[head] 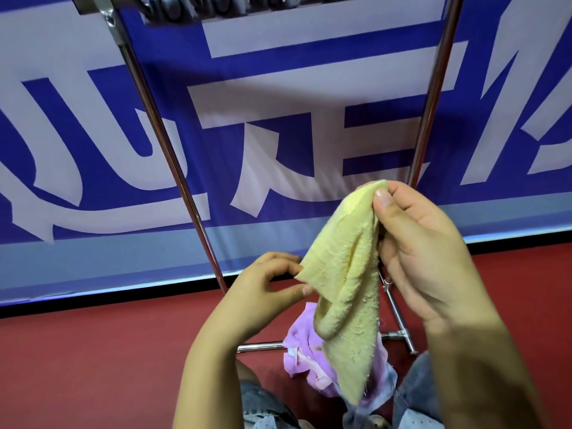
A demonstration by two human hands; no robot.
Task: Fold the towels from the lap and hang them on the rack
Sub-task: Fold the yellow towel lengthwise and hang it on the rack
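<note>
A pale yellow towel (343, 274) hangs in front of me, bunched and drooping over my lap. My right hand (424, 252) pinches its top corner between thumb and fingers. My left hand (272, 286) is at the towel's left corner, with thumb and fingers closing on the edge. Below, a heap of purple and pink towels (305, 351) lies on my lap between my jeans-clad knees. The metal rack (167, 150) stands right ahead, its two slanted chrome poles rising to a top bar at the frame's upper edge.
The rack's chrome base bar and foot (402, 334) rest on the red floor (93, 351). Behind it a blue banner with large white characters (278, 125) fills the wall. Dark round objects sit along the rack's top.
</note>
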